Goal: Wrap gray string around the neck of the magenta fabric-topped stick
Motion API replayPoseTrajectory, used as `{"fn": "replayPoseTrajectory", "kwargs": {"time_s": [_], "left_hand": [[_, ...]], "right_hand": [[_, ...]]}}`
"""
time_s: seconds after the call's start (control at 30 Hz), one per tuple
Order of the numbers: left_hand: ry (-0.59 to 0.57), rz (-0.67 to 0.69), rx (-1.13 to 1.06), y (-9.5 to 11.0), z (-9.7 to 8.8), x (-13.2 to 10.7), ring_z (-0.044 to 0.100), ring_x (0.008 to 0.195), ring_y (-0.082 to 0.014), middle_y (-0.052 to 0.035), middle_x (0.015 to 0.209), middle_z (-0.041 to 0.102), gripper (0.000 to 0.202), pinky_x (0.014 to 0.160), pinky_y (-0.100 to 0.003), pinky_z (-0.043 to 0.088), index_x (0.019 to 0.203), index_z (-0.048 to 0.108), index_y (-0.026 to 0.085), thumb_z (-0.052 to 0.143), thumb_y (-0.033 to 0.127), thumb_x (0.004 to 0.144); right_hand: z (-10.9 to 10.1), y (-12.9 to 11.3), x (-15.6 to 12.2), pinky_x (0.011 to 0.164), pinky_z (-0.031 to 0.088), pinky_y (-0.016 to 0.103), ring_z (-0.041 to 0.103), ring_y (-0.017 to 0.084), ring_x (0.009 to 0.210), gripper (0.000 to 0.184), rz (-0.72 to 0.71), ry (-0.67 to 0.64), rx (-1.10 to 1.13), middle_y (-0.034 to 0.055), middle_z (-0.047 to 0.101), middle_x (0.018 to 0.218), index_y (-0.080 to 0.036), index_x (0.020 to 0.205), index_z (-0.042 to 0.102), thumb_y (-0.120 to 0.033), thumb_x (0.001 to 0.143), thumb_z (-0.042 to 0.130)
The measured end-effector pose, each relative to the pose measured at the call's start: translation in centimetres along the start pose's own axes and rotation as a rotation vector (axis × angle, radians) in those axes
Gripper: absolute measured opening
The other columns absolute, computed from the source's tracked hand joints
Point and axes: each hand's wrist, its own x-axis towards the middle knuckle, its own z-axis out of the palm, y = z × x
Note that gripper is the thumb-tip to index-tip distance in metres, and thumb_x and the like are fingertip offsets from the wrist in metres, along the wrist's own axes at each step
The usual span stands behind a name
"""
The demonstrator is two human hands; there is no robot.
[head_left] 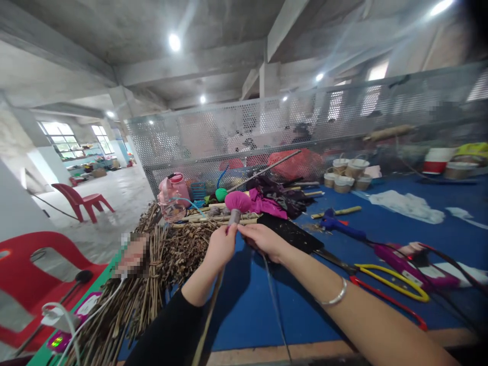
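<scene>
Blue table cover (247, 305): matte, cloth-like. Left hand (221, 246) and right hand (263, 239) were both pinched shut on a thin pale stick (208, 320), just under its round, fuzzy magenta pom-pom (237, 202). The pom-pom sat directly above the fingertips, raised over the cover. A bundle of dry brown twigs (152, 274) lay left. A perforated metal screen (267, 127) stood behind.

Twigs (168, 254) crowd L hand (222, 245); blue mat (247, 315) free
</scene>
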Motion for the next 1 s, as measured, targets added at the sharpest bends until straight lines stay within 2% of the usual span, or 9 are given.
{"fn": "replayPoseTrajectory", "kwargs": {"time_s": [0.07, 0.17, 0.27, 0.33, 0.43, 0.57, 0.67, 0.77, 1.0], "left_hand": [[-0.003, -0.04, -0.082, -0.7, 0.2, 0.6, 0.044, 0.047, -0.0136, 0.0003, 0.048, 0.045, 0.032, 0.049, -0.023, 0.028, 0.061, 0.054, 0.019, 0.051, 0.045, 0.078], [-0.001, -0.078, -0.165, -1.5, 0.5, 0.6, 0.045, 0.048, -0.0138, 0.0005, 0.048, 0.046, 0.032, 0.05, -0.023, 0.028, 0.062, 0.055, 0.018, 0.053, 0.047, 0.076], [-0.01, -0.067, -0.105, -2.1, 0.6, 0.0, 0.046, 0.05, -0.0141, -0.0006, 0.05, 0.049, 0.033, 0.05, -0.023, 0.028, 0.065, 0.056, 0.017, 0.052, 0.047, 0.077], [-0.005, -0.031, -0.011, -2.3, 0.4, -0.4, 0.047, 0.052, -0.0142, -0.0018, 0.053, 0.052, 0.032, 0.051, -0.023, 0.028, 0.066, 0.057, 0.017, 0.05, 0.046, 0.078], [0.022, 0.015, 0.12, -2.4, 0.3, -0.8, 0.046, 0.053, -0.0139, -0.0027, 0.055, 0.053, 0.034, 0.052, -0.024, 0.027, 0.063, 0.057, 0.017, 0.047, 0.044, 0.08], [-0.019, -0.053, 0.049, -2.2, 0.3, -1.2, 0.04, 0.046, -0.0107, 0.0009, 0.051, 0.046, 0.036, 0.048, -0.023, 0.024, 0.063, 0.053, 0.017, 0.047, 0.049, 0.079], [-0.194, -0.224, -0.264, -1.7, 0.3, -1.7, 0.028, 0.038, -0.0061, 0.0058, 0.05, 0.038, 0.04, 0.042, -0.021, 0.018, 0.068, 0.045, 0.019, 0.048, 0.059, 0.075], [-0.332, -0.323, -0.563, -1.1, 0.1, -2.1, 0.02, 0.036, -0.0031, 0.0082, 0.052, 0.034, 0.045, 0.038, -0.018, 0.012, 0.071, 0.04, 0.02, 0.05, 0.064, 0.071], [-0.326, -0.305, -0.77, -0.8, 0.3, -2.5, 0.019, 0.035, -0.0011, 0.0082, 0.051, 0.034, 0.048, 0.033, -0.015, 0.009, 0.072, 0.04, 0.018, 0.051, 0.065, 0.07]], "right_hand": [[0.1, 0.1, 0.6, 0.035, 0.019, 0.018, 0.026, 0.004, 0.039, 0.041, -0.051, 0.029, 0.074, -0.0071, 0.035, 0.047, -0.017, 0.064, 0.047, -0.054, 0.071, 0.061], [0.5, 0.3, 1.2, 0.044, 0.035, 0.017, 0.045, 0.007, 0.053, 0.038, -0.037, 0.082, 0.208, -0.0032, 0.053, 0.069, -0.02, 0.086, 0.051, -0.048, 0.067, 0.069], [0.8, 0.7, 1.1, 0.055, 0.046, 0.023, 0.056, 0.011, 0.069, 0.051, 0.064, -0.131, 0.36, -0.0007, 0.058, 0.09, -0.026, 0.102, 0.046, -0.043, 0.063, 0.074], [0.8, 1.2, 0.8, 0.057, 0.048, 0.026, 0.058, 0.012, 0.07, 0.058, 0.106, -0.302, 0.402, -0.0014, 0.058, 0.087, -0.026, 0.104, 0.044, -0.032, 0.058, 0.079], [0.7, 1.9, 0.5, 0.045, 0.038, 0.017, 0.052, 0.008, 0.054, 0.05, 0.158, -0.31, 0.344, -0.0044, 0.056, 0.069, -0.021, 0.095, 0.048, -0.016, 0.053, 0.076], [0.9, 2.0, 0.2, 0.034, 0.01, 0.017, 0.026, 0.003, 0.035, 0.021, 0.181, -0.046, 0.159, -0.007, 0.043, 0.05, -0.018, 0.071, 0.049, -0.029, 0.066, 0.066], [1.2, 1.6, -0.3, 0.036, 0.01, 0.021, 0.02, 0.004, 0.036, 0.026, 0.049, 0.086, 0.132, -0.0087, 0.031, 0.043, -0.018, 0.066, 0.051, -0.04, 0.068, 0.064], [1.5, 1.4, -0.7, 0.039, 0.016, 0.023, 0.022, 0.006, 0.038, 0.028, -0.077, 0.114, 0.149, -0.0079, 0.031, 0.043, -0.018, 0.064, 0.053, -0.043, 0.066, 0.066], [1.3, 1.6, -0.8, 0.039, 0.015, 0.022, 0.023, 0.005, 0.038, 0.03, -0.223, 0.065, 0.117, -0.0079, 0.034, 0.044, -0.017, 0.065, 0.052, -0.044, 0.068, 0.065]]}}
